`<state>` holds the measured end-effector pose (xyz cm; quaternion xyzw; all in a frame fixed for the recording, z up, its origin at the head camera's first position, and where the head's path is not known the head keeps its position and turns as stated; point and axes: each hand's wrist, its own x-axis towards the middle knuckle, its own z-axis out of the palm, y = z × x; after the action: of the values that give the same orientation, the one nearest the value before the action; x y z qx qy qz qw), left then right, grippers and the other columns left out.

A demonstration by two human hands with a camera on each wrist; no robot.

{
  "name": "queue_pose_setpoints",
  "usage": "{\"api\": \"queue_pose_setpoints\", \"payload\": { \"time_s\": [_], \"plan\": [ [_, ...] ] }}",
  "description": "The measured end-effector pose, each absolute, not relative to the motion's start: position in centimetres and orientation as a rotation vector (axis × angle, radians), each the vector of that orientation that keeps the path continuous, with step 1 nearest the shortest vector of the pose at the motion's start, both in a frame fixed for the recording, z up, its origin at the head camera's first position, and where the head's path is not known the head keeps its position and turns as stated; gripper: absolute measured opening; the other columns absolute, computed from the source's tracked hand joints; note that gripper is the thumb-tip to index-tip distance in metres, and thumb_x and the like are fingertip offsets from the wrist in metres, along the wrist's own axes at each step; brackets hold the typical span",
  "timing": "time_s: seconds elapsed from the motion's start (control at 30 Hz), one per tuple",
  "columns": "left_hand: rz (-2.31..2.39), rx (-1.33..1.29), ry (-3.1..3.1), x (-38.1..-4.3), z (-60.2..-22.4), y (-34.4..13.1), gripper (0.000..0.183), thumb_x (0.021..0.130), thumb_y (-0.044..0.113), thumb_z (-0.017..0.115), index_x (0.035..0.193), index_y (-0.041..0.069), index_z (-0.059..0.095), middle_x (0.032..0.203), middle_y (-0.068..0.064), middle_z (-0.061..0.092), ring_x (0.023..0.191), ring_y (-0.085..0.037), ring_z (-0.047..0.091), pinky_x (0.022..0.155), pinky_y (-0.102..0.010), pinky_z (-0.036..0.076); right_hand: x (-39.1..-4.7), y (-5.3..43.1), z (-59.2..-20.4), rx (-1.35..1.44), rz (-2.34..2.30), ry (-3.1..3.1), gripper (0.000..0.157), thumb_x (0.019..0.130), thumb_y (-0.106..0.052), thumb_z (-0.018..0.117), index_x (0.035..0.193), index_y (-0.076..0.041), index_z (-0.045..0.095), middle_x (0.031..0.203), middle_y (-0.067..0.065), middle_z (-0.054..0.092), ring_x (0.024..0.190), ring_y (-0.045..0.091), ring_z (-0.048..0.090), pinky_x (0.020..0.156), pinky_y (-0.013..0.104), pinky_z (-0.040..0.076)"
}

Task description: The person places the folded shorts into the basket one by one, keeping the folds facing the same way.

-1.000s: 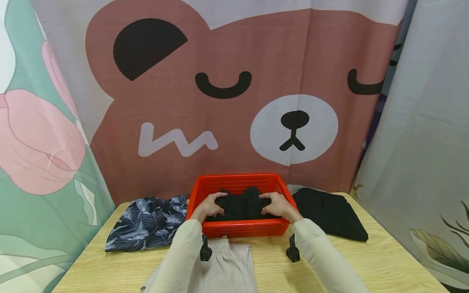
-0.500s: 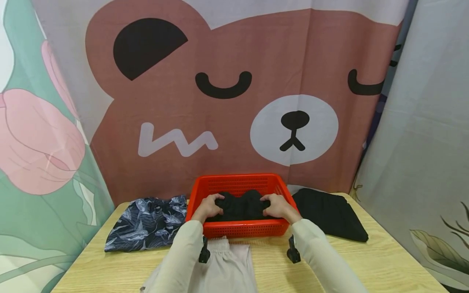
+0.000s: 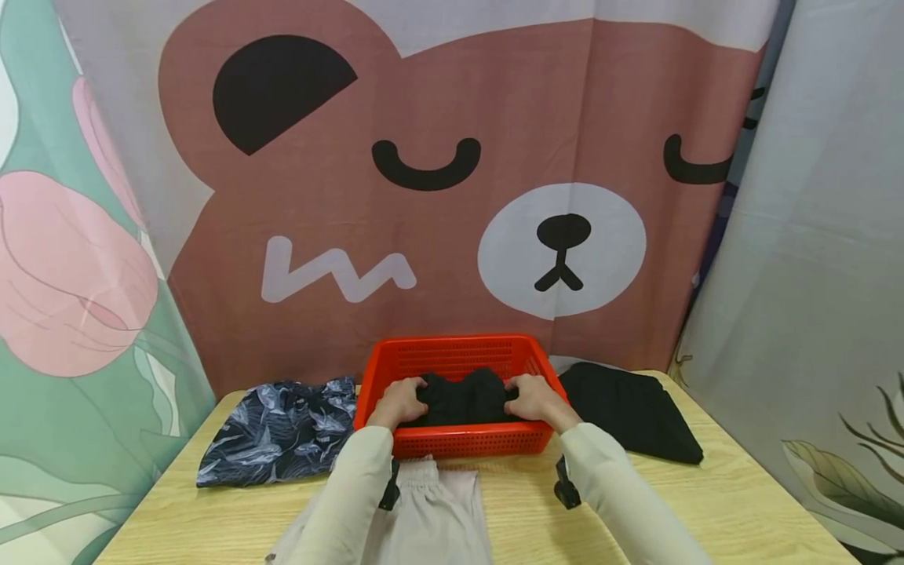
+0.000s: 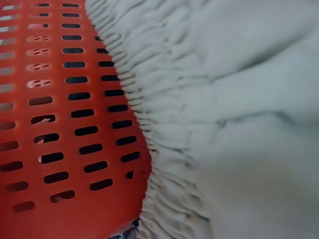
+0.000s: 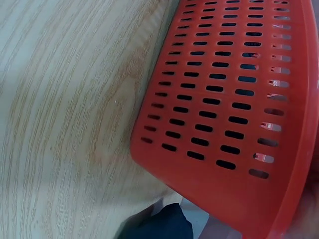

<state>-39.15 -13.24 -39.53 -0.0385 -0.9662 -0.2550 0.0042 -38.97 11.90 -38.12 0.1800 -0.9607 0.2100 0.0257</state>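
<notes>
The left hand point(image 3: 399, 403) and right hand point(image 3: 535, 400) are apart, each gripping one end of the black cloth point(image 3: 462, 399), which lies in the basket point(image 3: 472, 444), behind its front wall. Holding both ends presumably shares the load and settles the cloth between the side walls; the fingertips are partly hidden. The basket stands by the table's point(image 3: 524, 514) back edge, its front corners within easy reach. Around it, seemingly spaced to be separate, lie a patterned garment point(image 3: 278, 431) toward the left edge, a folded garment point(image 3: 628, 412) toward the right, and pale bottoms point(image 3: 441, 514) with their waistband at the front wall.
</notes>
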Motion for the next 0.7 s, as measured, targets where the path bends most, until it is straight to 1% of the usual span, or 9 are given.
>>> {"api": "queue_pose_setpoints", "payload": {
  "time_s": [0.1,0.23,0.43,0.6,0.7],
  "plan": [
    [-0.726,-0.084,-3.035,-38.95,-39.52,-13.13,0.047,0.073,0.019,0.069,0.118,0.013,0.057,0.118,-0.014,0.052,0.102,-0.035,0.046,0.079,-0.058,0.036,-38.91,11.96,-38.13,0.565,0.627,-2.973,0.037,0.077,-0.016,0.066,0.111,-0.001,0.06,0.11,0.012,0.057,0.097,0.027,0.053,0.081,0.042,0.042],
    [-0.657,-0.076,-3.034,-38.73,-39.52,-13.06,0.046,0.074,0.022,0.068,0.117,0.011,0.057,0.116,-0.014,0.051,0.101,-0.036,0.044,0.081,-0.059,0.035,-38.79,11.92,-38.27,0.576,0.615,-2.97,0.037,0.078,-0.016,0.066,0.112,-0.001,0.059,0.112,0.012,0.056,0.1,0.028,0.052,0.081,0.043,0.042],
    [-0.636,-0.076,-3.009,-38.66,-39.41,-13.05,0.04,0.075,0.021,0.068,0.112,0.007,0.06,0.109,-0.013,0.053,0.097,-0.035,0.045,0.08,-0.056,0.037,-38.48,11.5,-38.14,0.587,0.619,-2.967,0.037,0.078,-0.017,0.065,0.111,-0.001,0.06,0.114,0.014,0.055,0.104,0.034,0.047,0.084,0.046,0.039],
    [-0.618,-0.089,-2.993,-38.47,-39.2,-13.11,0.039,0.075,0.021,0.068,0.109,0.007,0.06,0.105,-0.012,0.054,0.094,-0.033,0.047,0.079,-0.052,0.04,-38.37,11.52,-38.12,0.598,0.607,-2.944,0.041,0.078,-0.016,0.065,0.114,0.001,0.057,0.114,0.015,0.054,0.106,0.033,0.047,0.084,0.046,0.039],
    [-0.573,-0.099,-2.98,-38.32,-39.12,-13.13,0.037,0.075,0.022,0.068,0.108,0.007,0.061,0.103,-0.012,0.054,0.093,-0.032,0.049,0.078,-0.05,0.041,-38.38,11.54,-38.18,0.588,0.594,-2.923,0.043,0.078,-0.016,0.065,0.116,0.001,0.056,0.112,0.016,0.054,0.103,0.032,0.048,0.084,0.045,0.04]
  ]
}}
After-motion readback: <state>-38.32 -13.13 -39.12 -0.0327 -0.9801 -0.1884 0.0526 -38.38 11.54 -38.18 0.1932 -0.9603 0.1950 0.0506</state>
